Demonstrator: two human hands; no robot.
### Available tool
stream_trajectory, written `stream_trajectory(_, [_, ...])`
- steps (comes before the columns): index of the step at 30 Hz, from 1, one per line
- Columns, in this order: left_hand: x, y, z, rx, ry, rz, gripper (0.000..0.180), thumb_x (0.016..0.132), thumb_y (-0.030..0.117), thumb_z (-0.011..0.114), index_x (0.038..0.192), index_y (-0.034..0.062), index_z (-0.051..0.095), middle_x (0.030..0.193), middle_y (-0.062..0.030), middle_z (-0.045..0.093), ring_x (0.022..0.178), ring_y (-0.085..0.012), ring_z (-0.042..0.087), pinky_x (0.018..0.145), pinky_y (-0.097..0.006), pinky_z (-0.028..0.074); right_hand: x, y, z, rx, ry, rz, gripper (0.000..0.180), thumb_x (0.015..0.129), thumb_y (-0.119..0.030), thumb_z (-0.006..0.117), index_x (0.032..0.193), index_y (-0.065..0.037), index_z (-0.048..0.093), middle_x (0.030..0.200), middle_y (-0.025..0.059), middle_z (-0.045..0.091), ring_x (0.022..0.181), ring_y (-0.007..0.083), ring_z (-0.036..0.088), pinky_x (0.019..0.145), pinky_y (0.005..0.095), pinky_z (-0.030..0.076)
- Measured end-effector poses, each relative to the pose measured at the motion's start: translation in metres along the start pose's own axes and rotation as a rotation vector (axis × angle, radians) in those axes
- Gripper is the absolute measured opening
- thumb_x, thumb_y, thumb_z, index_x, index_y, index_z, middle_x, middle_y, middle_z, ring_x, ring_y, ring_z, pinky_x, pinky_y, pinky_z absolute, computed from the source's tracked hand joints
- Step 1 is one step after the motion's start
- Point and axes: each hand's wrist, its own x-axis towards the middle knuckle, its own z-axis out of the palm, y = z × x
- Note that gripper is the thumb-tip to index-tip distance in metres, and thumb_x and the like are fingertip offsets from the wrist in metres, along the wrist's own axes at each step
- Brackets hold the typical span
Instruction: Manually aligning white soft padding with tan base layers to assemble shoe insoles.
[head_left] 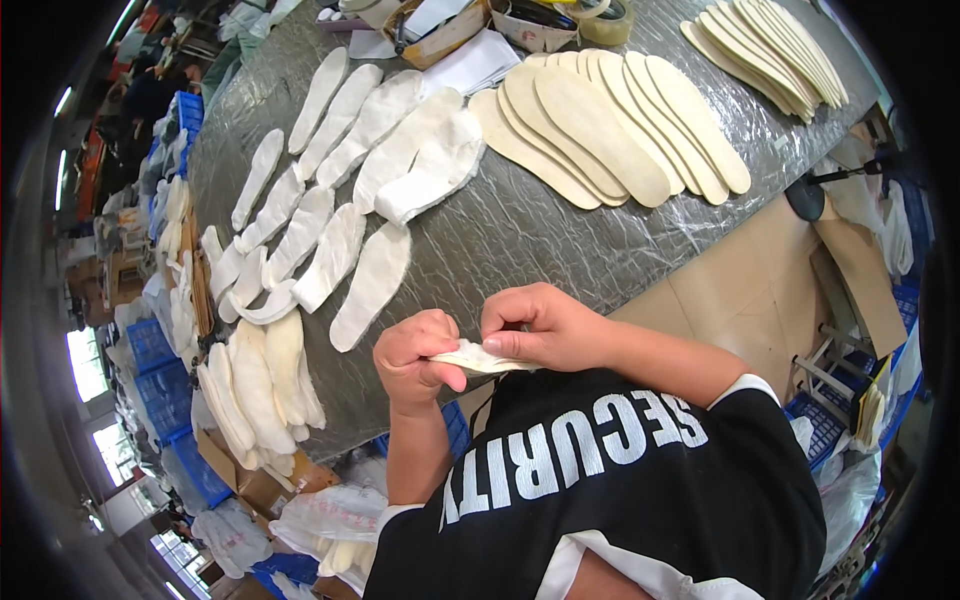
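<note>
White and thin, the insole piece (480,357) looks light and floppy, best taken by its edges. It sits just above the tabletop (540,235) edge, close to the chest. Both hands pinch it shut-fingered: left hand (415,360) on its left end, right hand (540,325) on top.

We see only part of the thin white insole piece (487,358); fingers of the left hand (415,362) and right hand (545,325) cover its ends. The tape roll (606,16) at the grey worktop's (540,235) far edge is cut off.
</note>
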Motion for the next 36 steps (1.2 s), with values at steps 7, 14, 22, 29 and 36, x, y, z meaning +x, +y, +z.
stream_trajectory(7, [0.000, -0.003, -0.003, -0.033, -0.049, 0.044, 0.040, 0.063, 0.031, 0.082, 0.075, -0.0014, 0.063, 0.064, -0.0046, 0.055, 0.056, -0.0158, 0.046, 0.050, -0.030, 0.036, -0.003, -0.005, 0.008, 0.382, 0.016, 0.456, 0.018, 0.094, -0.018, 0.058, 0.084, -0.003, 0.057, 0.072, -0.0046, 0.053, 0.068, 0.0024, 0.044, 0.060, 0.0217, 0.040])
stream_trajectory(14, [0.010, 0.008, -0.003, 0.076, -0.090, 0.026, 0.037, 0.063, 0.029, 0.082, 0.076, -0.0007, 0.064, 0.066, -0.0056, 0.059, 0.060, -0.0181, 0.051, 0.053, -0.031, 0.039, -0.002, -0.011, 0.007, 0.411, -0.016, 0.387, 0.019, 0.094, -0.020, 0.059, 0.084, -0.003, 0.058, 0.071, -0.0050, 0.053, 0.066, 0.0027, 0.044, 0.058, 0.0226, 0.040])
stream_trajectory(22, [0.008, 0.016, 0.000, 0.161, -0.118, 0.027, 0.032, 0.062, 0.022, 0.083, 0.080, 0.0008, 0.068, 0.077, -0.0088, 0.064, 0.067, -0.0206, 0.056, 0.060, -0.032, 0.044, 0.008, -0.024, -0.003, 0.166, -0.132, 0.310, 0.018, 0.093, -0.020, 0.061, 0.088, -0.002, 0.059, 0.075, -0.0045, 0.056, 0.069, 0.0026, 0.048, 0.060, 0.0217, 0.041])
stream_trajectory(29, [0.015, 0.035, 0.009, 0.432, -0.262, 0.053, 0.026, 0.064, 0.012, 0.082, 0.085, 0.0054, 0.068, 0.098, -0.0126, 0.062, 0.077, -0.0213, 0.056, 0.063, -0.029, 0.043, 0.005, -0.011, 0.006, 0.672, -0.044, 0.620, 0.016, 0.094, -0.019, 0.058, 0.086, -0.005, 0.059, 0.075, -0.0021, 0.058, 0.066, 0.0048, 0.051, 0.059, 0.0214, 0.043])
stream_trajectory(36, [0.019, 0.048, 0.008, 0.535, -0.264, -0.154, 0.017, 0.070, 0.004, 0.076, 0.083, 0.0024, 0.064, 0.093, -0.0104, 0.060, 0.077, -0.0191, 0.056, 0.063, -0.027, 0.045, 0.001, -0.002, 0.013, 0.972, 0.063, 0.704, 0.018, 0.094, -0.023, 0.059, 0.086, -0.007, 0.058, 0.074, -0.0034, 0.057, 0.064, 0.0027, 0.050, 0.055, 0.0192, 0.041])
